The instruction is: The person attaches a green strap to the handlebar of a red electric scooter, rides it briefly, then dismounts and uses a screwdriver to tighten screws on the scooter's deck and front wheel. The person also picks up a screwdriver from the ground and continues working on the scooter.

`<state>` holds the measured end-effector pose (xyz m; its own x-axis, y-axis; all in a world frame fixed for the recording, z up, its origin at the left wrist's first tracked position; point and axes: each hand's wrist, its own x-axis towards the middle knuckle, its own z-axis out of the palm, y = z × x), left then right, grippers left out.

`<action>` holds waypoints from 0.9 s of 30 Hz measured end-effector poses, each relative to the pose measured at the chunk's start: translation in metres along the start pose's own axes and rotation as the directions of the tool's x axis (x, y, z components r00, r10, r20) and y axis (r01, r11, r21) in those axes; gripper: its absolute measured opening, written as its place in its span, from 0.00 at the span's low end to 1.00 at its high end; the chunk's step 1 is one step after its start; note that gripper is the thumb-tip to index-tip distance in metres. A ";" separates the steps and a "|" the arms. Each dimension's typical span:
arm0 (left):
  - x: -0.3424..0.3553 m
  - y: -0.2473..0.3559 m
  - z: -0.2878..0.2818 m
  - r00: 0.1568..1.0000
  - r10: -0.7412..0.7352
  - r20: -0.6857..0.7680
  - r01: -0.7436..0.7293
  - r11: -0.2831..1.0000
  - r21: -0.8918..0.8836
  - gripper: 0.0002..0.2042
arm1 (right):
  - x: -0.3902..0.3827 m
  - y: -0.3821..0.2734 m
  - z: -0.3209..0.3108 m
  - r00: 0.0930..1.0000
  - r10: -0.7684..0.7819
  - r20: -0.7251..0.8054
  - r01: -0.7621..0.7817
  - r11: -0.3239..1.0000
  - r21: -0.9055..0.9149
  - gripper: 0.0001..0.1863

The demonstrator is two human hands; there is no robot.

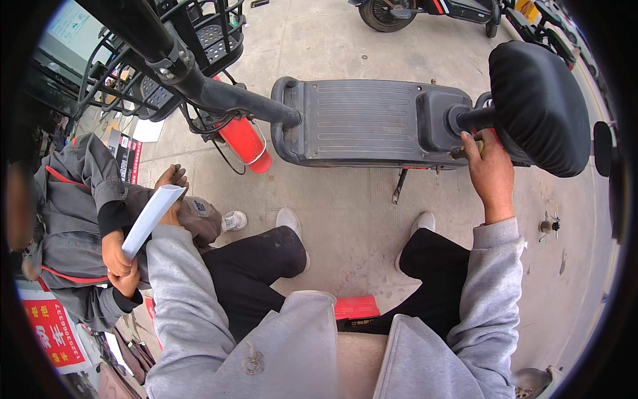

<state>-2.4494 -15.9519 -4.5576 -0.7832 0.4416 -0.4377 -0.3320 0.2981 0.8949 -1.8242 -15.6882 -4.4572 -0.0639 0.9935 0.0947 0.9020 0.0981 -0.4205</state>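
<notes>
An electric scooter with a grey ribbed deck stands crosswise in front of me, its black padded seat to the right. My right hand is closed beside the seat post. Between its thumb and fingers is a small dark-and-yellowish piece, too small to name. At the left, my left hand has its dirty fingers loosely out, holding nothing that shows. A white rolled sheet, held by another person's hand, crosses in front of my left hand and hides part of it.
The other person in a grey jacket is close on my left. The scooter's black basket and red front mudguard are at the upper left. A kickstand reaches down. A red box and a metal part lie on the ground.
</notes>
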 end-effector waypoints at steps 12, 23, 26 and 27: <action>0.044 -0.010 -0.062 0.989 0.054 -0.136 -0.077 0.982 -0.172 0.24 | 0.016 0.025 0.021 0.996 -0.057 -0.075 0.061 0.997 0.057 0.19; 0.034 -0.015 -0.038 0.967 0.037 -0.251 -0.035 0.999 0.013 0.21 | 0.011 0.017 0.030 0.962 -0.232 -0.142 0.249 0.962 0.113 0.20; 0.025 -0.008 -0.014 0.988 0.041 -0.151 -0.031 0.997 0.068 0.23 | 0.009 0.015 0.029 0.998 -0.035 -0.050 0.031 0.996 -0.082 0.20; 0.023 -0.007 -0.005 0.991 0.038 -0.129 -0.029 0.997 0.072 0.23 | 0.009 0.016 0.029 0.994 -0.071 -0.089 0.062 0.993 -0.096 0.17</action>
<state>-2.4682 -15.9482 -4.5738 -0.8566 0.3393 -0.3888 -0.2710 0.3454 0.8985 -1.8234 -15.6762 -4.4894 -0.0892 0.9749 0.2041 0.9332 0.1534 -0.3249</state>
